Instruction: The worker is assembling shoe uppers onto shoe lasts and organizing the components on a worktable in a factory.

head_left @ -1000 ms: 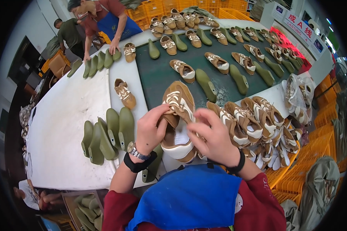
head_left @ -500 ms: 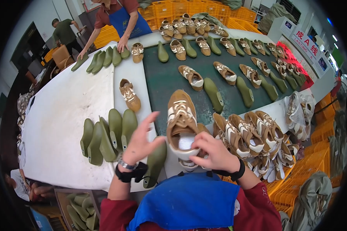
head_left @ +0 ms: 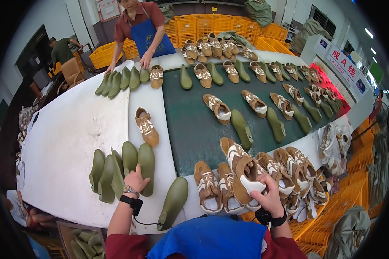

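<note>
Where the white tabletop (head_left: 73, 125) meets the green belt (head_left: 190, 149), a pale strip runs between, one shoe (head_left: 147, 127) lying on it. Orange crates (head_left: 345, 198) stand to the right, likely for moving shoes in bulk. Belt goods are set out as brown-and-white shoes with green lasts alongside, a spacing that presumably keeps matches easy to see. Far side: a co-worker (head_left: 149, 36), both hands at a row of lasts (head_left: 124, 80) lined up beside the strip, perhaps for quick counting. White sign (head_left: 342, 64) at right: large red characters, smaller red line beneath, apparently marking the line. Near left, a cluster of green lasts (head_left: 117, 170) lies side by side, probably for easy reach; left hand (head_left: 136, 180) is over it, thumb and forefinger spread apart, contact unclear. Single last (head_left: 173, 200) lies nearer the body. Right hand (head_left: 269, 194) is clamped on the heel of the held shoe (head_left: 240, 162), toe pointing away, above the near shoes (head_left: 208, 190); a heel grip seems to leave the laced front free. Apron emblem (head_left: 149, 38) small, unreadable; no legible label on any shoe.
</note>
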{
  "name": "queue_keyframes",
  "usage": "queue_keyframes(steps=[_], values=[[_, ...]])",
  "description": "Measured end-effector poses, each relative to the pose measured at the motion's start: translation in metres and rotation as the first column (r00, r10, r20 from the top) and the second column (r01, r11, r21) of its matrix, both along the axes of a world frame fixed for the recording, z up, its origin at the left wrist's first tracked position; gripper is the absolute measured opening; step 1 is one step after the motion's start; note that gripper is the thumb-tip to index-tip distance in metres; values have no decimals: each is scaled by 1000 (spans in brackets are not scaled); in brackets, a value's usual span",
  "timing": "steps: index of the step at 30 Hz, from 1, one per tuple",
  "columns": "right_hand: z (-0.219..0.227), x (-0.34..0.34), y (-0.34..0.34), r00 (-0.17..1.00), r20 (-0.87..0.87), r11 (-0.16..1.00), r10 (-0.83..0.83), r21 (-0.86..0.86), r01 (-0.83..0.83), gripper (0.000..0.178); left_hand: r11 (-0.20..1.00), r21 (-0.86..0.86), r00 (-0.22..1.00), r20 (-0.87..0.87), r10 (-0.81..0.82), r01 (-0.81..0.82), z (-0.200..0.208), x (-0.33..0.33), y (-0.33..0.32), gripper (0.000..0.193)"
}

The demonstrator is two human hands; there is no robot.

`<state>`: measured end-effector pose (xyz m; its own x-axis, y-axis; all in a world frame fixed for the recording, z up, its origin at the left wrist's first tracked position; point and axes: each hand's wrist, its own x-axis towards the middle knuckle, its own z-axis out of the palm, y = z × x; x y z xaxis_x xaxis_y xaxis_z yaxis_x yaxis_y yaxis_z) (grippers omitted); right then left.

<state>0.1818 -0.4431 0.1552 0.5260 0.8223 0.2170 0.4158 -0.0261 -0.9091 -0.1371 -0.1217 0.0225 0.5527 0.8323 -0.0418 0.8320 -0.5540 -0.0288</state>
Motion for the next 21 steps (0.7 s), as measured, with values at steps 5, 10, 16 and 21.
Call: queue_keyframes(steps=[5, 10, 16, 21], values=[[-10, 1, 5, 989, -142, 999, -42, -29, 38, 28, 924, -380, 939, 300, 169, -45, 3, -7, 15, 76], [-10, 6, 8, 969, -234, 997, -74, -45, 65, 25, 447, -827, 483, 563, 671, 341, 55, 51, 32, 44], [-10, 11, -5, 972, -206, 993, -115, -61, 104, 33, 955, -224, 889, 451, -77, 197, 50, 221, 29, 49], [-7, 9, -33, 968, -72, 968, -239, -94, 232, 41, 881, -433, 950, 309, -51, 188, -79, 295, 2, 61]])
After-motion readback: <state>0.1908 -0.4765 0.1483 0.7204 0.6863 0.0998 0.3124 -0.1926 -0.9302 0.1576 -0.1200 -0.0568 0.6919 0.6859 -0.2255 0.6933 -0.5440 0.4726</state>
